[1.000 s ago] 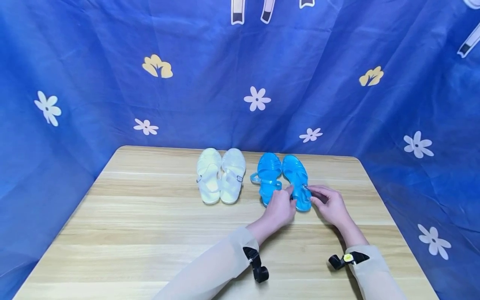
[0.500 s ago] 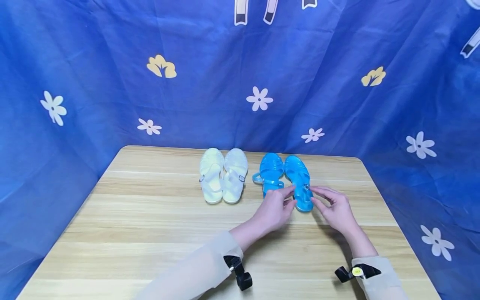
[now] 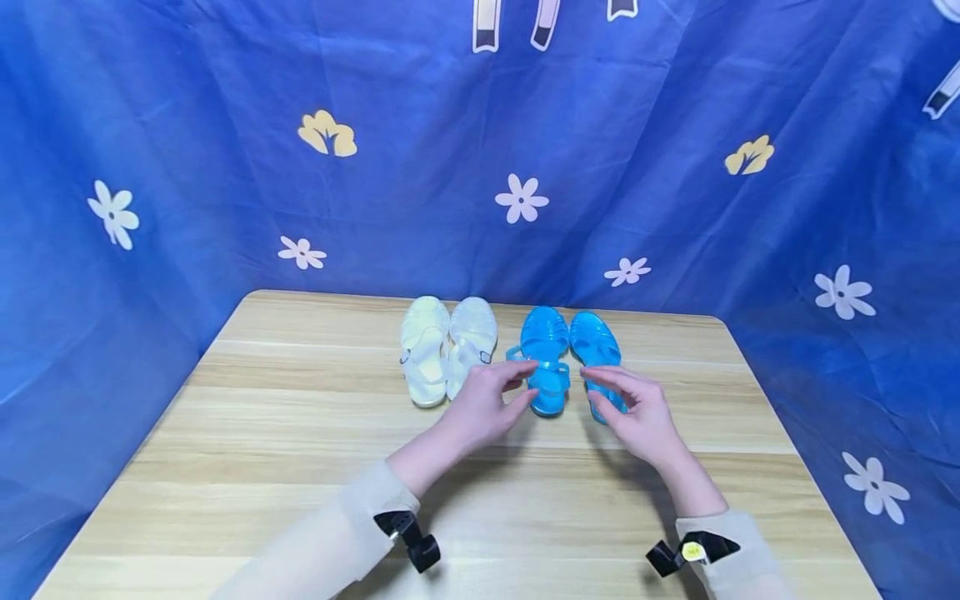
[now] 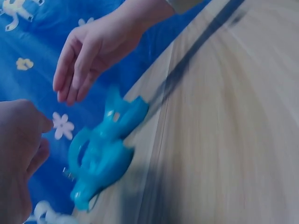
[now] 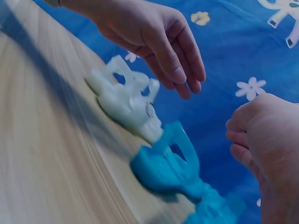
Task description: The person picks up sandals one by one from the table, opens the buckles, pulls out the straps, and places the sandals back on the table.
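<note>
Wooden tabletop [image 3: 300, 450] bears a blue sandal [image 3: 596, 343] below the right grip [image 3: 637, 415].

Close, tilted wrist views sharing blue sandals [image 4: 106, 156]

1. We see a curtained-off tabletop set; we cannot tell what kind of building holds it.
2. Blue cloth [image 3: 420, 108], printed with white flowers [image 3: 522, 199] and yellow shrubs [image 3: 318, 123], hangs along the far, left and right sides.
3. A wood-grain table [image 3: 262, 417] with rounded far corners stands before us.
</note>
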`<state>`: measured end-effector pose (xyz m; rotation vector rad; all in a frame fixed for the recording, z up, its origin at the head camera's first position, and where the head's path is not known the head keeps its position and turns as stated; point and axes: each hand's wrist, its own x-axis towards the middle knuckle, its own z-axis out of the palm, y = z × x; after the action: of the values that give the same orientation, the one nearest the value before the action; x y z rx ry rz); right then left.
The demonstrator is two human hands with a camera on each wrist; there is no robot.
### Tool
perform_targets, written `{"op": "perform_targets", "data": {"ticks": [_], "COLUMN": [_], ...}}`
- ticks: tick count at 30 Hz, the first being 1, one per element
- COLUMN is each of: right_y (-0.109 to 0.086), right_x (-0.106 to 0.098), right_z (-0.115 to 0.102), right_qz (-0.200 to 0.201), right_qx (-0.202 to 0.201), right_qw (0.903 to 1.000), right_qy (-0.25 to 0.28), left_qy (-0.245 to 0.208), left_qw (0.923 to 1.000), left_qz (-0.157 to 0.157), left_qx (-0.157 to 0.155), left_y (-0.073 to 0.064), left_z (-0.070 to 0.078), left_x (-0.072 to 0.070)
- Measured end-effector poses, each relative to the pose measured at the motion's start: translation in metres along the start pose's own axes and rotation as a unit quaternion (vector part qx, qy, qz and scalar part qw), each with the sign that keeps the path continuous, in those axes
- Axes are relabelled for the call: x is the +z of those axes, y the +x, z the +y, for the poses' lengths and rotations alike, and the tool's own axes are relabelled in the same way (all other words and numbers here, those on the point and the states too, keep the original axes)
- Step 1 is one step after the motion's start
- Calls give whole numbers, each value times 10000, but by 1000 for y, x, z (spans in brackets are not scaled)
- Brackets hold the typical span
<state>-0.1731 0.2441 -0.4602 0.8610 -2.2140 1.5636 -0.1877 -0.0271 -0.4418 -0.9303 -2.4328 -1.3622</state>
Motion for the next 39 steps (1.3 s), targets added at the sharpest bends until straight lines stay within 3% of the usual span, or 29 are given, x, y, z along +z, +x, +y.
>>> {"op": "perform_targets", "data": {"ticks": [4, 10, 18, 26, 32, 39], "right_y": [8, 16, 30, 45, 52, 56], "right_x": [15, 41, 75, 109, 130, 151], "right_z": [-4, -8, -8, -4, 2, 6], "right_qz": [-114, -264, -423, -511, -263, -26], "right_qx": [69, 213, 611, 949, 1059, 688], "right_qw": [9998, 9989, 9969, 9940, 9938, 9922], "right_qy": [169, 324, 274, 166, -219, -1042], "left_qy": [485, 972, 1187, 1818, 2061, 2191], "left_qw": [9984, 9949, 9924, 9821, 9759, 9715], "left_qz": [222, 282, -49, -472, -700, -827], "left_qx": [193, -6, -323, -147, 147, 378], "left_y": [-6, -17, -27, -28, -22, -19], "left_z": [-12, -30, -59, -77, -80, -86], "left_x": [-20, -47, -71, -77, -77, -74]}}
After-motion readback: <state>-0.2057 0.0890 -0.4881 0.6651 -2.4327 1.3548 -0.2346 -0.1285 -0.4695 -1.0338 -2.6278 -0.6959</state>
